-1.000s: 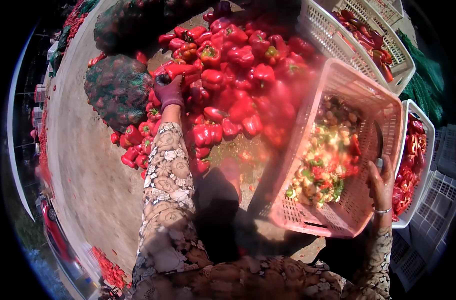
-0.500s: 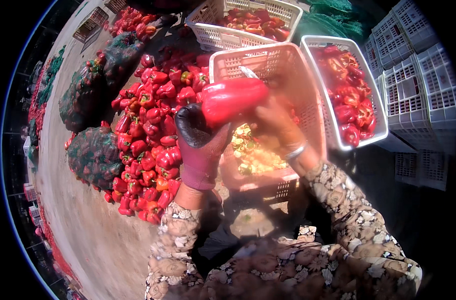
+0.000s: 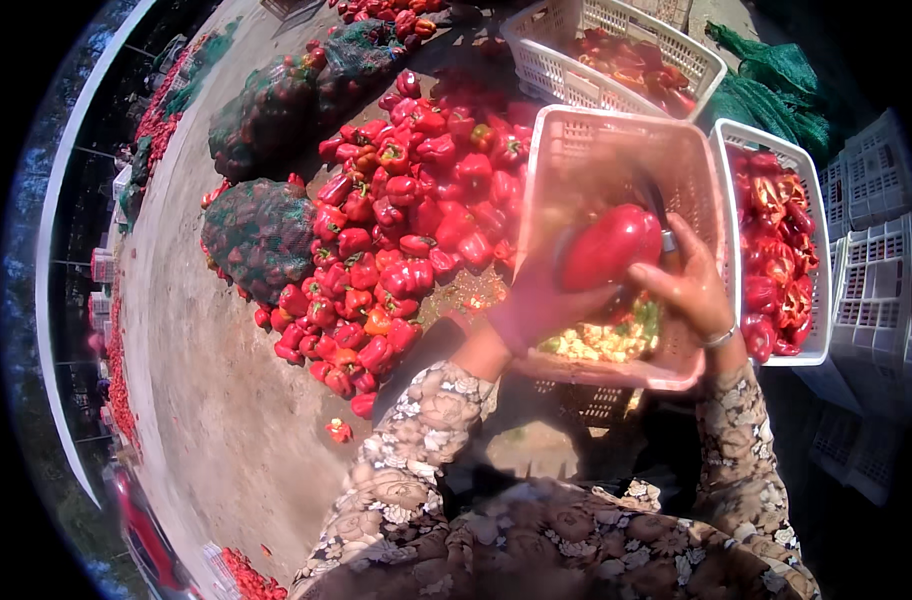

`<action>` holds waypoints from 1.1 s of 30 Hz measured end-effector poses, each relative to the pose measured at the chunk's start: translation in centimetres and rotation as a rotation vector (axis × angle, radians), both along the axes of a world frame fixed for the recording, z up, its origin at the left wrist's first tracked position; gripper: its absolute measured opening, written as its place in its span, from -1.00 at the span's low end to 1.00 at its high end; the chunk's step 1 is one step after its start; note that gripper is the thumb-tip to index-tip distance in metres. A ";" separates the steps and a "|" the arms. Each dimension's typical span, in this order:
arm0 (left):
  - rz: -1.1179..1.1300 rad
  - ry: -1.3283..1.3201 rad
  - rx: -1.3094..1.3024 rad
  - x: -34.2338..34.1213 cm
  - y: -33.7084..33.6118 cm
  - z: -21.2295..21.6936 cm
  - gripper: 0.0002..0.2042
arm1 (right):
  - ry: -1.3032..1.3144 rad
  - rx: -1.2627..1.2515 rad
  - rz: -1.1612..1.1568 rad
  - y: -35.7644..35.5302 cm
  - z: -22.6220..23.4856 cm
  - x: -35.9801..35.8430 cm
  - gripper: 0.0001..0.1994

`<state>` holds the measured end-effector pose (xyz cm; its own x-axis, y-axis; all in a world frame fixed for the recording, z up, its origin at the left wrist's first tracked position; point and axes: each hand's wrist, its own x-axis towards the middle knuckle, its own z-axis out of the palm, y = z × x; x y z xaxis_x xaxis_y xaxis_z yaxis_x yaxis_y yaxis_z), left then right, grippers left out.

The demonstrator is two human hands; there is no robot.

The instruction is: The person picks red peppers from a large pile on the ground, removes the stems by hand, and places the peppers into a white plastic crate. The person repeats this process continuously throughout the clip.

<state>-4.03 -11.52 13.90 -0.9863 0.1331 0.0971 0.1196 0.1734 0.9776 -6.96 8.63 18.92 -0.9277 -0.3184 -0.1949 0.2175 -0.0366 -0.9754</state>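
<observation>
My left hand (image 3: 538, 308), in a purple glove and blurred, is closed around a large red bell pepper (image 3: 608, 252). The pepper is held above a pinkish plastic crate (image 3: 656, 378) with pale yellow and green pepper cores (image 3: 606, 343) in its bottom. My bare right hand (image 3: 704, 292), with a bracelet at the wrist, is at the pepper's right end. Between its thumb and fingers is a small knife (image 3: 658, 207), its dark blade pointing up and away. Whether the blade touches the pepper, I cannot tell.
Left of the crate lies a big heap of red peppers (image 3: 396, 240), with stuffed green mesh sacks (image 3: 259, 240) beyond. White crates of opened peppers stand at the right (image 3: 824, 300) and at the back (image 3: 531, 60). Stacked white crates (image 3: 871, 290) and green netting (image 3: 776, 85) are farther right.
The view has swung, so the heap and crates sit farther right in it. The pepper is now lower over the pinkish crate, and my right hand has come to its right end with the knife.
</observation>
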 end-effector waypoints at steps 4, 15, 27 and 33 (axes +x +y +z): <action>0.126 -0.149 0.088 -0.3 -0.2 0.2 -0.38 | 0.120 0.262 -0.075 -1.4 -1.9 -0.2 -0.71; 0.299 0.074 -0.324 0.0 -1.6 0.9 -0.43 | 0.345 0.324 -0.124 -3.1 -1.0 1.4 -0.79; 0.292 0.361 -0.458 -0.3 -1.8 0.6 -0.47 | 0.332 0.258 -0.090 -4.1 -1.2 1.1 -0.74; 0.497 0.066 0.056 -1.8 -1.8 1.0 -0.62 | 0.417 0.402 0.010 -6.9 -4.0 3.7 -0.72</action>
